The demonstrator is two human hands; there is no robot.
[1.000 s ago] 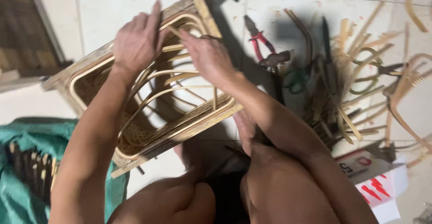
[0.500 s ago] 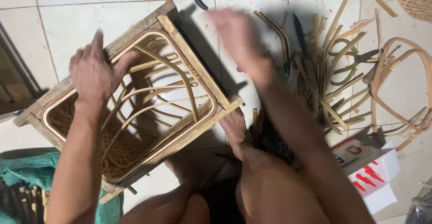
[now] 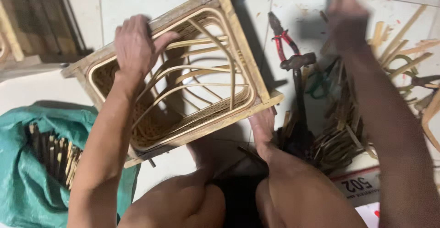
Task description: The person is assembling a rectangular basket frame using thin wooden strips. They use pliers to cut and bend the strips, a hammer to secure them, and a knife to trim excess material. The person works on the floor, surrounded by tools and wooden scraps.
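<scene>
A square wooden frame (image 3: 244, 49) with a woven cane basket (image 3: 151, 132) inside lies tilted on the white tiled floor in front of me. Bent cane strips (image 3: 197, 67) arch across its opening. My left hand (image 3: 135, 45) grips the frame's far left rim, fingers curled over the edge. My right hand (image 3: 346, 17) is blurred at the upper right, above the pile of cane strips (image 3: 348, 132) and away from the frame; I cannot make out whether it holds anything. My foot (image 3: 263, 129) rests against the frame's near right corner.
Red-handled pliers (image 3: 282, 38) and a black-handled hammer (image 3: 298, 63) lie just right of the frame. A green sack (image 3: 27, 177) of short sticks sits at the lower left. A cardboard box (image 3: 362, 187) is at the lower right, dark wooden furniture (image 3: 27, 22) at the upper left.
My right hand has left the basket's strips and swung right and up over the tool and strip pile. My left hand stays on the frame's rim.
</scene>
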